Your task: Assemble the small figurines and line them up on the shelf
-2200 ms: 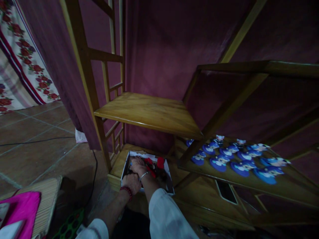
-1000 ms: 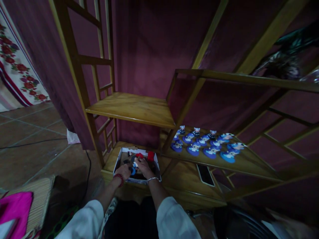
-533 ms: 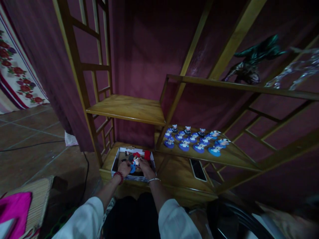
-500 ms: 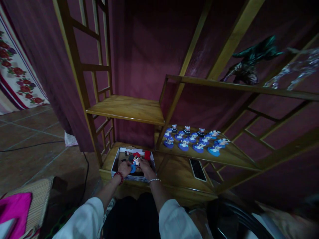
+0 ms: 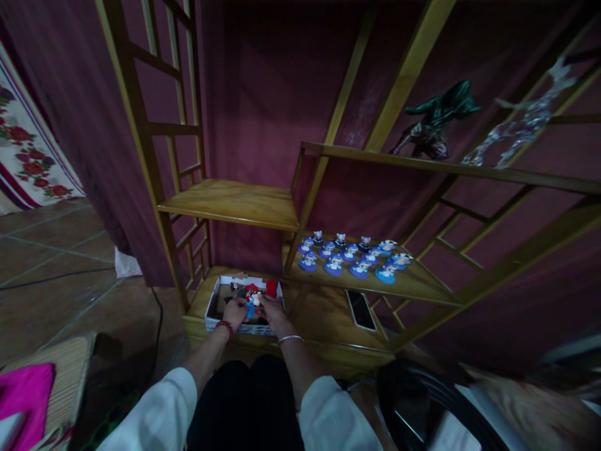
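Observation:
A shallow white cardboard box [image 5: 212,311] rests on the lowest shelf, with small red, dark and white pieces in it. Over this box my left hand [image 5: 235,312] pinches the blue round base of a small toy figurine [image 5: 251,308]. My right hand [image 5: 273,311] closes its fingers on the figurine's pale upper part from the other side. Fine detail of the figurine is too small and partly covered by my fingers. Beside my right hand, a round red piece [image 5: 271,288] lies at the box's back right corner.
Several small figurines on purple and blue bases [image 5: 333,265] stand in rows on the shelf to the right. Below them lies a phone [image 5: 361,311]. A green animal statue [image 5: 434,119] and a clear glass one [image 5: 521,125] occupy the upper shelf. A wooden shelf [image 5: 230,202] overhangs behind the box.
The view has shifted, so the shelves sit further left. Both hands stay over the box on the figurine, whose blue base has turned slightly between my fingers.

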{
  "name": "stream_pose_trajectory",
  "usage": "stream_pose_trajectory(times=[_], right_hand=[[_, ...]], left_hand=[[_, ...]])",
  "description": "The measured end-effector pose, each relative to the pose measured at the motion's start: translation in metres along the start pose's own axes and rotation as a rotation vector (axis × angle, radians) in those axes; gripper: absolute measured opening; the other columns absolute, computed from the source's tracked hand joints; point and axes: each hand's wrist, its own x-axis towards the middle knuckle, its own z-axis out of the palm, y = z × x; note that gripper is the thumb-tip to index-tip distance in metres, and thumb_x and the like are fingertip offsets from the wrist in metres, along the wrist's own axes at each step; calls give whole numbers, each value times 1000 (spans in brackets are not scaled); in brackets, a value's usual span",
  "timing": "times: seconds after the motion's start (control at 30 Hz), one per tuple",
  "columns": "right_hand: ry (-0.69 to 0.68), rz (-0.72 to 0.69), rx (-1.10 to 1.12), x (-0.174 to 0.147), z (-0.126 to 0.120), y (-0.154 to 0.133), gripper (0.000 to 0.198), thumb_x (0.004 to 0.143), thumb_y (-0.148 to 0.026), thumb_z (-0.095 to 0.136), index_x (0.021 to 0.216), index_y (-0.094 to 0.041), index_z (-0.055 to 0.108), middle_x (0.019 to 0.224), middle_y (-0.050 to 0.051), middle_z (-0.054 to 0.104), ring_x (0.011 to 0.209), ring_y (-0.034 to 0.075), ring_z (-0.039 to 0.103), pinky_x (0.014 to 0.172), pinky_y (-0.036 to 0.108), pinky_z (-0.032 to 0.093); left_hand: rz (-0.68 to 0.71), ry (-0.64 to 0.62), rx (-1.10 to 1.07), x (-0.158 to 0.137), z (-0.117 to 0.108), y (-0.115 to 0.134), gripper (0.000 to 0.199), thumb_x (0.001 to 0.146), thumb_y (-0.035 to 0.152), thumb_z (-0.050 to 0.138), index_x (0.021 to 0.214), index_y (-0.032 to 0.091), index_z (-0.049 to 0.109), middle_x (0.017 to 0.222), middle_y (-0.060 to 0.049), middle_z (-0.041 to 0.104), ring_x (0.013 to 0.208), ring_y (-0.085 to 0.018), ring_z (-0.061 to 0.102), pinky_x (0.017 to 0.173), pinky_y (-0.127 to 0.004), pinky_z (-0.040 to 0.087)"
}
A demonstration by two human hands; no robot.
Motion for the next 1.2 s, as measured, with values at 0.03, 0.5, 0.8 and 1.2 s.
stream_pose_trajectory(times=[0.03, 0.5, 0.8, 1.2], right_hand=[[10, 11, 18, -2, 0, -1, 20, 68, -35, 58, 77, -17, 60, 70, 0, 64, 56, 10, 57, 46, 18, 43], [94, 58, 123, -17, -3, -7, 15, 67, -31, 60, 74, -17, 61, 63, -1, 62, 51, 9, 56, 44, 18, 42], [65, 20, 125, -23, -5, -8, 17, 62, -32, 63, 67, -16, 62, 56, -2, 59, 47, 7, 50, 45, 18, 40], [45, -3, 140, -35, -4, -16, 20, 59, -32, 65, 69, -16, 63, 57, -3, 59, 48, 6, 48, 46, 16, 38]], left_hand=[[2, -1, -12, 0, 1, 0, 28, 71, 8, 45, 97, 10, 55, 93, -8, 61, 69, -12, 60, 48, -16, 47], [-34, -6, -128, -2, 7, -5, 37, 65, 1, 45, 99, 12, 55, 97, -8, 61, 65, -11, 59, 49, -18, 48], [-8, -33, -177, -9, 9, -1, 38, 64, -1, 44, 97, 12, 58, 80, -5, 64, 55, -10, 56, 45, -18, 45], [-15, -120, -359, -23, 9, 10, 27, 65, 9, 54, 91, 13, 58, 71, -3, 62, 62, -10, 58, 53, -18, 47]])
